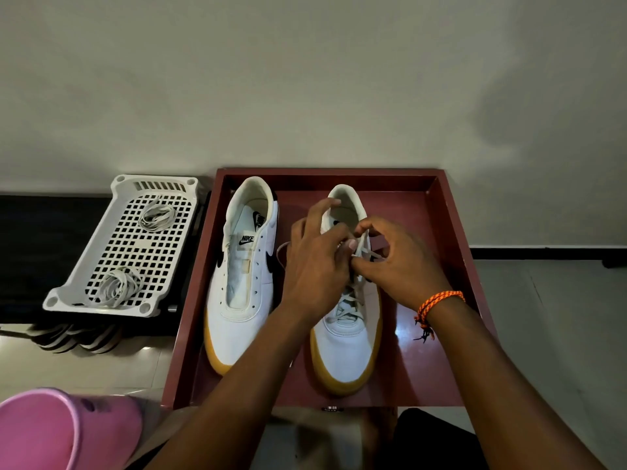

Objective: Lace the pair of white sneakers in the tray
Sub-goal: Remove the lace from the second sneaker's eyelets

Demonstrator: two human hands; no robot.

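Head view: flat woven lace (pixel 364 257), pinching fingers (pixel 353 245).

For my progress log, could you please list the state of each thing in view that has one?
Left sneaker: unlaced, eyelets empty.
Right sneaker: partly laced.
Lace: pinched by both hands.
Left hand: pinching the lace.
Right hand: pinching the lace.
Two spare laces: coiled in the white basket.

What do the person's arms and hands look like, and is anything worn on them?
Both forearms are bare, with no sleeves or gloves. The left hand wears nothing. The right hand has an orange braided wristband at the wrist, with dark loose ends hanging.
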